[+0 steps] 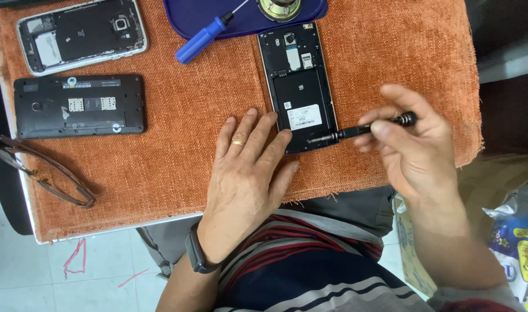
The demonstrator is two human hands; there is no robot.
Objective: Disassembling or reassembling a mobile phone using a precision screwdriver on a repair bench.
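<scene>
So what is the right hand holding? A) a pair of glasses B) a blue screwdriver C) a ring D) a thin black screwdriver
D: the right hand pinches a thin black screwdriver with its tip at the bottom edge of the open phone, while the blue screwdriver lies untouched further up and the glasses sit off to the side.

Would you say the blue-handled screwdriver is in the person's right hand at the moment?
No, the blue-handled screwdriver lies untouched by the blue tray, while the right hand holds a black screwdriver.
</scene>
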